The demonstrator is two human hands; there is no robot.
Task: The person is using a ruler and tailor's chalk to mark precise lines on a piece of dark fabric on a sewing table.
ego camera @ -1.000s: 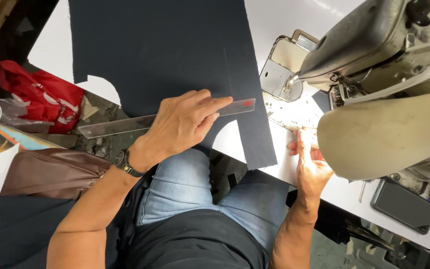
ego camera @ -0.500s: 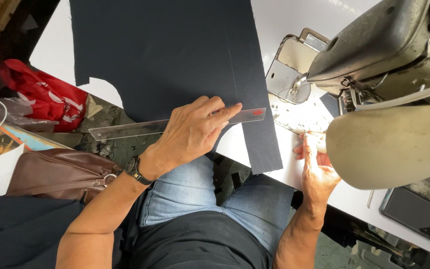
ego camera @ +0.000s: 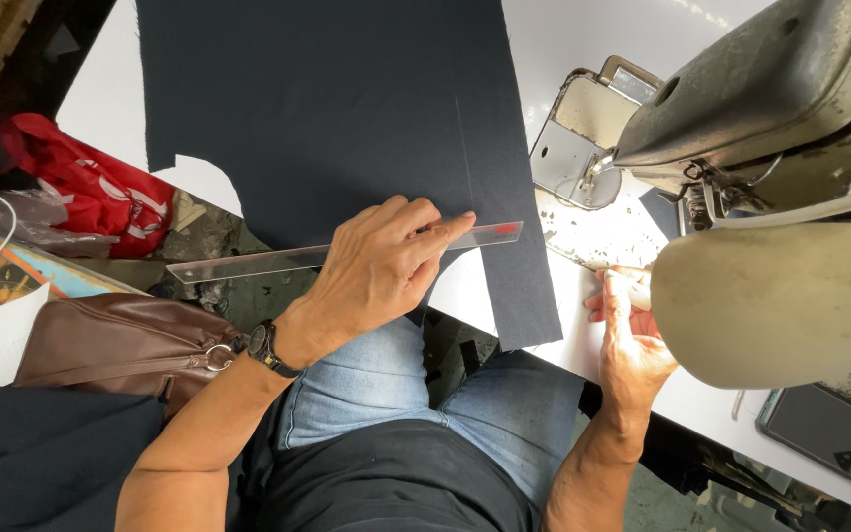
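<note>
The left hand (ego camera: 378, 271) lies flat, palm down, fingers spread a little and stretched toward the right, pressing a clear plastic ruler (ego camera: 248, 263) onto the near edge of a dark navy cloth (ego camera: 347, 108). It grips nothing; it only bears down. The ruler runs left to right, its left end jutting past the table edge over the floor, its right end, marked with a small red patch, resting on the cloth. A black wristwatch (ego camera: 264, 345) sits on that wrist.

The right hand (ego camera: 627, 330) is at the near right, on the white table (ego camera: 583, 30), fingers curled together around something small and pale; what it is I cannot make out, since the sewing machine (ego camera: 770, 177) covers part of it. The machine's grey head and cream body fill the right side, its metal plate just right of the cloth.

To the left, off the table, lie a red plastic bag (ego camera: 91, 187) with white markings and, nearer, a brown leather handbag (ego camera: 120, 345) with a metal ring. A dark flat phone (ego camera: 824, 433) lies at the near right.
</note>
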